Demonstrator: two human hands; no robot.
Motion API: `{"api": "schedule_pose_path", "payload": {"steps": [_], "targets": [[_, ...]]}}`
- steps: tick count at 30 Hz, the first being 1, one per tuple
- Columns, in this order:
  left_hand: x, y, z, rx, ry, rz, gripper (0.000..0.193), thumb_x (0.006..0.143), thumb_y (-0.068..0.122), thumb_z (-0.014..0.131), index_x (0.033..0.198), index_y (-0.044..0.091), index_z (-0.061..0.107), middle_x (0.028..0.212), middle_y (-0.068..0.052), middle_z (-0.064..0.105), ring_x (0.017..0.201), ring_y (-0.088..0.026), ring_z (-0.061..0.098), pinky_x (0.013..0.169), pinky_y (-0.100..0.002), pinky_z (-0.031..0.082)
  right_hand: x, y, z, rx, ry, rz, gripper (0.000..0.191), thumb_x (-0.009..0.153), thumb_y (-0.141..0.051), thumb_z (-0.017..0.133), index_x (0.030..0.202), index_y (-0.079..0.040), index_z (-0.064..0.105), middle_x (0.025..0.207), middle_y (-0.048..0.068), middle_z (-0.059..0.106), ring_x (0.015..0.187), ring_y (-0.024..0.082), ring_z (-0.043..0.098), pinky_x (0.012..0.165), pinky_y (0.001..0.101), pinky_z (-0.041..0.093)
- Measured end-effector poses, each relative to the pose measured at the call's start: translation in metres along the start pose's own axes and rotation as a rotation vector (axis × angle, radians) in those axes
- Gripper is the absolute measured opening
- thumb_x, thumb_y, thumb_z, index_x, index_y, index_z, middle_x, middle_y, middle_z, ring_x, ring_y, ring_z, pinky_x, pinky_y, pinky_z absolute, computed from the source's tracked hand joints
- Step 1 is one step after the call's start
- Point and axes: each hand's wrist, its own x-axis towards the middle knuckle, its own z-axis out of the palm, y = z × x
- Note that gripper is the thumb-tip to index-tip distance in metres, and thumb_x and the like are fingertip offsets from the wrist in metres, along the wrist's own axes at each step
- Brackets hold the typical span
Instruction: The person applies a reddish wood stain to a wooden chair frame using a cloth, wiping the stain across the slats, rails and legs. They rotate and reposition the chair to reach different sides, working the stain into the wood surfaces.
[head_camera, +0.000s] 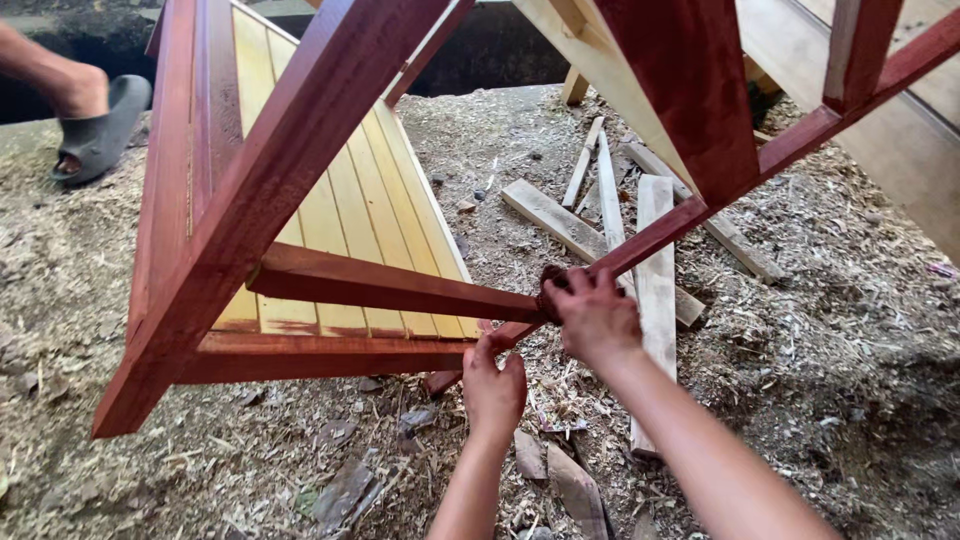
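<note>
Right hand (592, 318) grips a dark rag (553, 280) against red-stained crossbar (680, 225) of upturned wooden table (300, 150); left hand (493, 385) closed on the bar's lower end, above sawdust-covered floor (850, 370).

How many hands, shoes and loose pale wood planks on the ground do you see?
Hands: 2, the left hand and the right hand, both at the red wooden frame
Shoes: 1, a grey slipper
Loose pale planks: about 6; some overlap
Total: about 9
</note>
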Motion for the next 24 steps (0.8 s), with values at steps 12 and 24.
{"api": "schedule_pose_path", "payload": {"steps": [12, 24], "targets": [[0.013, -0.006, -0.019, -0.024, -0.017, -0.148, 0.017, 0.089, 0.011, 0.058, 0.102, 0.007, 0.068, 0.110, -0.012, 0.064, 0.094, -0.023, 0.066, 0.086, -0.038, 0.054, 0.002, 0.042, -0.012, -0.101, 0.217, 0.270, 0.072, 0.088, -0.026, 0.060, 0.157, -0.020, 0.040, 0.161, 0.018, 0.028, 0.126, 0.052, 0.046, 0.069, 0.0503, 0.064], [0.040, -0.009, -0.058, -0.439, 0.052, -0.059, 0.019, 0.094, 0.007, 0.054, 0.098, 0.001, 0.072, 0.063, 0.000, 0.056, 0.055, -0.008, 0.046, 0.048, -0.028, 0.034, -0.041, 0.002, -0.026, 0.355, -0.091, -0.034, 0.046, 0.076, -0.035, 0.079, 0.121, -0.035, 0.071, 0.136, -0.010, 0.061, 0.117, 0.020, 0.060, 0.093, 0.0394, 0.059]]}}
